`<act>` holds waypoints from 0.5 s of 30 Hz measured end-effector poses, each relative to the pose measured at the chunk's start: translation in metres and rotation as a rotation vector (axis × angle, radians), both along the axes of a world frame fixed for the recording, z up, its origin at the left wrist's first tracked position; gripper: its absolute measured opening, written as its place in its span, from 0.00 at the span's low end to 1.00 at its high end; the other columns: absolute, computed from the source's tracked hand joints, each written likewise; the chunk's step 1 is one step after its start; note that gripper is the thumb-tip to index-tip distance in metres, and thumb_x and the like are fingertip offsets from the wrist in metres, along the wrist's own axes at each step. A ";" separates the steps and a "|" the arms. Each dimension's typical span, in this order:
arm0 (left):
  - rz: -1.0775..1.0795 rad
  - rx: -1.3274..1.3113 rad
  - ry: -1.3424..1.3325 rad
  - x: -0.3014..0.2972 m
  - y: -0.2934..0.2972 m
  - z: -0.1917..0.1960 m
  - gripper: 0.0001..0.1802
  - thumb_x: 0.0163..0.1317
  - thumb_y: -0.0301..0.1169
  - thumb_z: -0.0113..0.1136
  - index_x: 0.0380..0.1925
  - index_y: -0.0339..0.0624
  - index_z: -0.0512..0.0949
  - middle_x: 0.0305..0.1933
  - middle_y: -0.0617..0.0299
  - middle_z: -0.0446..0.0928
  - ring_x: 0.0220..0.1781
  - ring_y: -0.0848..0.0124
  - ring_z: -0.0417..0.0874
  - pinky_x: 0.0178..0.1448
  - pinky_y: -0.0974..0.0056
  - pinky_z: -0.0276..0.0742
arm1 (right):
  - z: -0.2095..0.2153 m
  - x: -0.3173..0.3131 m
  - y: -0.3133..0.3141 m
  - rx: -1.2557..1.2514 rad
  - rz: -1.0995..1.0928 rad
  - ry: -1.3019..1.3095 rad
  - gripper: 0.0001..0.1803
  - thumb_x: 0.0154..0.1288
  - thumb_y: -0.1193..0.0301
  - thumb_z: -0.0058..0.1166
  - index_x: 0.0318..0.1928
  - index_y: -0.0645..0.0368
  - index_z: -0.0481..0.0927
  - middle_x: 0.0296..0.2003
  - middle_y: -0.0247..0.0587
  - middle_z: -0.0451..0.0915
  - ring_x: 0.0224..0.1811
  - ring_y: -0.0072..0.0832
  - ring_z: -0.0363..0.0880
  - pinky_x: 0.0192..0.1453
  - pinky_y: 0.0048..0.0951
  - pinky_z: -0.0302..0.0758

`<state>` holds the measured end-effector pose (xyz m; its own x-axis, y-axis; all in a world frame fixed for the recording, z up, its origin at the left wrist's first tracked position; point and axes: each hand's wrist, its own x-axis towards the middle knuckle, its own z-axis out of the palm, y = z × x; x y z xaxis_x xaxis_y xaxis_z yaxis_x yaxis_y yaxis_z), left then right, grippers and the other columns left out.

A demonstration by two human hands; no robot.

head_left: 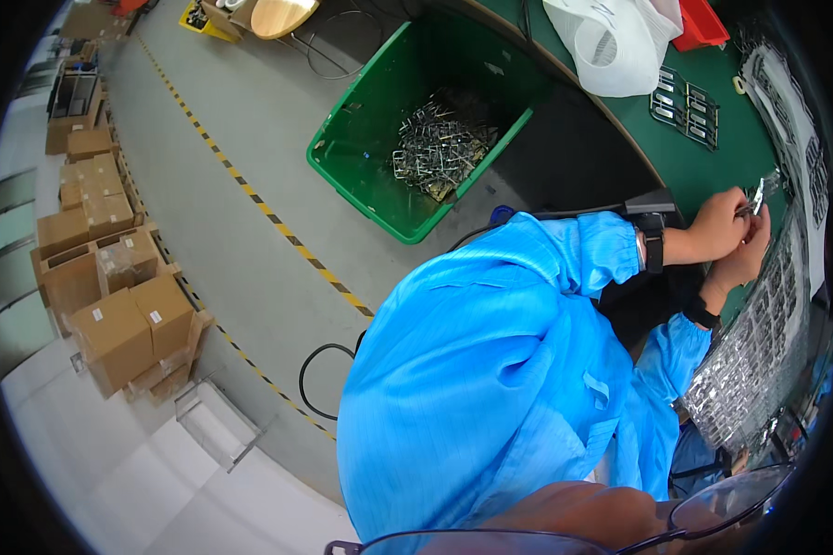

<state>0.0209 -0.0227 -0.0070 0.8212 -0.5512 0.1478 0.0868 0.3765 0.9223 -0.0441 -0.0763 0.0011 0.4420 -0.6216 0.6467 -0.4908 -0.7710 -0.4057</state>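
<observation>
A grey workshop floor (250,240) fills the left of the view, crossed by a yellow-and-black striped line (250,199) that runs diagonally. Stacks of brown cardboard boxes (111,287) stand along the far left. The person's blue smock (491,370) takes up the lower middle, both sleeves reaching toward the right. A dark green bench (703,166) curves along the upper right. Beside it, on the floor, stands a green plastic bin (361,157) holding a tangled heap of grey metal scrap pieces (440,148). A white plastic bag (611,42) sits on the bench at the top, just beside a red tray (703,23). Along the right rim a long tray of small shiny metal parts (759,342) stretches from the hands down toward the lower edge. A black cable (319,379) loops on the floor near the smock. Farther up the bench lies a small group of dark rectangular parts (685,106).

The left hand (717,227), with a black wristband, and the right hand (745,264) are close together over the bench edge, fingers curled. Between them they pinch a small shiny metal part (762,192), which sticks up just above the fingertips, near the top end of the long tray. Which hand bears the grip more cannot be told.
</observation>
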 end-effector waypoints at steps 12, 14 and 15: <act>-0.182 0.049 0.031 0.034 0.027 0.002 0.09 0.67 0.24 0.47 0.43 0.34 0.75 0.34 0.64 0.76 0.34 0.80 0.74 0.35 0.72 0.72 | 0.001 0.034 0.027 -0.110 0.078 -0.133 0.11 0.56 0.77 0.55 0.41 0.57 0.76 0.32 0.43 0.78 0.30 0.41 0.79 0.31 0.36 0.76; -0.273 0.023 0.119 0.037 0.024 0.004 0.09 0.67 0.24 0.48 0.44 0.33 0.74 0.35 0.64 0.76 0.35 0.80 0.74 0.36 0.73 0.72 | 0.006 0.028 0.021 -0.071 0.128 -0.166 0.09 0.56 0.79 0.55 0.38 0.59 0.76 0.30 0.44 0.78 0.29 0.41 0.79 0.30 0.36 0.75; -0.318 0.034 0.193 0.036 0.022 0.005 0.09 0.67 0.24 0.48 0.44 0.33 0.74 0.35 0.64 0.76 0.35 0.81 0.75 0.36 0.74 0.72 | 0.007 0.026 0.019 -0.006 0.130 -0.187 0.08 0.55 0.80 0.56 0.37 0.60 0.76 0.30 0.45 0.79 0.28 0.41 0.80 0.30 0.35 0.75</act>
<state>0.0568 -0.0010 -0.0024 0.6193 -0.7850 -0.0163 0.3682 0.2720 0.8891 -0.0183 -0.0574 0.0083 0.3906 -0.5630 0.7283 -0.3040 -0.8257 -0.4752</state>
